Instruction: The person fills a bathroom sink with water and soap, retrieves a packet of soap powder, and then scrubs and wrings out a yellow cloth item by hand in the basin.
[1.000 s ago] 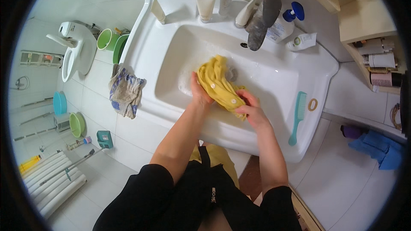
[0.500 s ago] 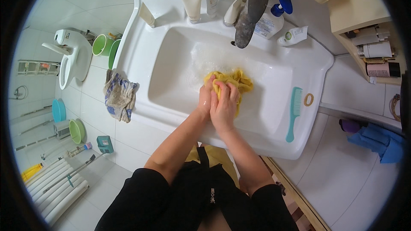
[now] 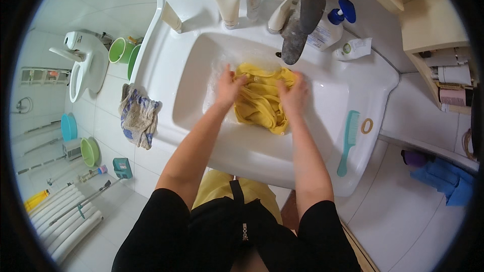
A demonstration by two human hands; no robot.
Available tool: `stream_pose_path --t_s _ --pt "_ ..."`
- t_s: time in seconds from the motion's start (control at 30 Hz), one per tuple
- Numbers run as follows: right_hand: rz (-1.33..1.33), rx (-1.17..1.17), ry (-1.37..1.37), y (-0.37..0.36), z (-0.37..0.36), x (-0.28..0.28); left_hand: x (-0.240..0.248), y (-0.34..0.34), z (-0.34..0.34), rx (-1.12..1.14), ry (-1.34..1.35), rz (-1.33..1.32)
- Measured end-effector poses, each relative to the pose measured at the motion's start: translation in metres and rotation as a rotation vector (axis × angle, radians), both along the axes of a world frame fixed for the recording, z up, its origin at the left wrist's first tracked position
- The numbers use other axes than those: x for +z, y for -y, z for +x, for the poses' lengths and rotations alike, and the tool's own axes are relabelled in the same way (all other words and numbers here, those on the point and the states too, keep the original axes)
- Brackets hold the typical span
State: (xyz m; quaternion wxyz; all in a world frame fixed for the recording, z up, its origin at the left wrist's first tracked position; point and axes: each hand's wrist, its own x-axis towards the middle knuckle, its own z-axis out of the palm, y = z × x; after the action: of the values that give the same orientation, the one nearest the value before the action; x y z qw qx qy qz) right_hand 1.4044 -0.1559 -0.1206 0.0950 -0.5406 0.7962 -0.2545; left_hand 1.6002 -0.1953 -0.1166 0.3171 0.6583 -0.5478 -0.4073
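Note:
A wet yellow cloth lies spread and wrinkled in the white sink, with water splashing about its far side. At its left edge my left hand grips the fabric, thumb on top. Opposite it, my right hand has hold of the right edge, its fingers somewhat blurred and partly curled behind the cloth. The dark grey faucet reaches over the basin just beyond my right hand.
Several tubes, one a white tube, stand along the back rim beside a blue-topped pump bottle. A teal comb and a tan hair tie lie on the right rim. A patterned rag hangs over the left edge.
The cloth was bunched between my hands and is now opened out in the basin. My hands have moved apart, left hand leftward and right hand rightward. The view has shifted slightly.

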Motion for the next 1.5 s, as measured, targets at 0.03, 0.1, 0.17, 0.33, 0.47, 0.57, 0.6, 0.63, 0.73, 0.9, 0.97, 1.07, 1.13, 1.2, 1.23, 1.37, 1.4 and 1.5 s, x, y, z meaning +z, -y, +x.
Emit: stream_pose_path --t_s 0.03,0.1,0.17,0.33,0.47,0.57,0.6,0.63,0.73,0.9,0.97,1.07,1.13,1.2,1.23,1.37,1.4,1.5 --pt "0.124 0.059 0.138 -0.005 0.014 0.005 -0.018 -0.015 -0.006 -0.078 0.271 -0.240" --pt "0.329 0.115 0.338 -0.007 0.007 0.002 -0.025 -0.020 -0.006 -0.210 0.189 -0.384" --pt "0.476 0.130 0.459 0.001 -0.032 -0.003 -0.017 -0.006 0.002 0.152 -0.279 -0.011" --pt "0.001 -0.033 1.136 -0.003 0.023 -0.012 -0.007 -0.013 -0.028 0.354 -1.223 0.702" --pt "0.044 0.322 0.977 -0.040 0.059 0.055 0.034 -0.020 -0.034 0.236 -1.344 0.715" --pt "0.166 0.389 0.345 -0.057 0.092 0.106 0.029 -0.035 -0.032 0.177 -1.348 0.756" --pt "0.155 0.347 0.319 -0.052 0.089 0.096 0.017 -0.041 -0.034 0.154 -1.343 0.757" --pt "0.141 0.296 0.291 -0.041 0.078 0.076 0.004 -0.046 -0.044 0.175 -1.300 0.643" --pt "0.176 0.137 0.307 -0.015 0.049 0.052 0.020 -0.044 -0.072 0.469 -1.061 0.752" --pt "-0.011 0.295 0.287 -0.051 0.069 0.076 0.028 -0.052 -0.034 -0.008 -1.617 1.036" --pt "0.160 0.146 0.557 -0.052 0.044 0.059 0.068 -0.058 -0.047 0.140 -1.247 0.985" --pt "0.407 -0.027 0.824 -0.013 -0.053 0.036 0.080 -0.039 -0.018 -0.018 -0.862 0.874" --pt "0.273 -0.064 0.794 -0.011 -0.069 0.029 0.076 -0.002 0.004 -0.016 -0.591 0.652" --pt "0.111 -0.051 0.373 -0.012 -0.051 0.020 0.058 0.020 0.009 -0.002 -0.291 0.371" --pt "0.021 0.061 0.009 -0.016 -0.031 0.009 0.037 0.027 0.009 -0.036 -0.121 0.248" --pt "0.389 0.213 0.060 -0.009 0.012 0.010 0.017 0.039 -0.010 -0.316 0.379 0.264" --pt "0.391 0.254 0.104 -0.007 0.006 0.009 0.009 0.042 -0.004 -0.314 0.360 0.170" --pt "-0.030 -0.026 0.292 0.001 0.000 0.003 -0.003 0.047 0.010 -0.120 -0.068 0.184"
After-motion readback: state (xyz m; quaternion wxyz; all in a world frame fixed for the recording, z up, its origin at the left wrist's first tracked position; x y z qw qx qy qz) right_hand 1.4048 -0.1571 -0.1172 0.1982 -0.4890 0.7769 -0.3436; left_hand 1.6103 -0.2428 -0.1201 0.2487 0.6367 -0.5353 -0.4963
